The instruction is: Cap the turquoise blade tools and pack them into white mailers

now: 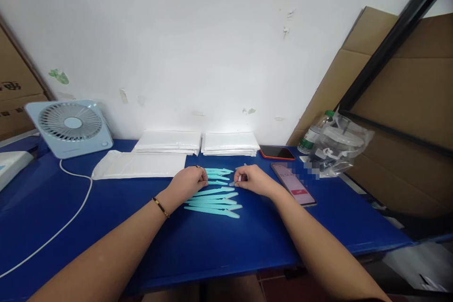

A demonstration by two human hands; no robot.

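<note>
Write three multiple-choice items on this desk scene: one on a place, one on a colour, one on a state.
1. Where does the small fan stand?
A. at the far left of the table, by the wall
B. on the white packets
C. beside the water bottle

2. What colour are the slim plastic razors laid in a row between the hands?
A. orange
B. teal
C. black

3. What is the state of the phone nearest the right hand?
A. face down
B. in a box
C. face up with its screen lit

Answers:
1. A, since the fan sits on the blue table at far left against the wall.
2. B, since every razor in the row is light teal.
3. C, since its screen glows with a red button showing, unlike the dark orange-edged phone behind it.

The left hand rests at the razors' left ends.
</note>
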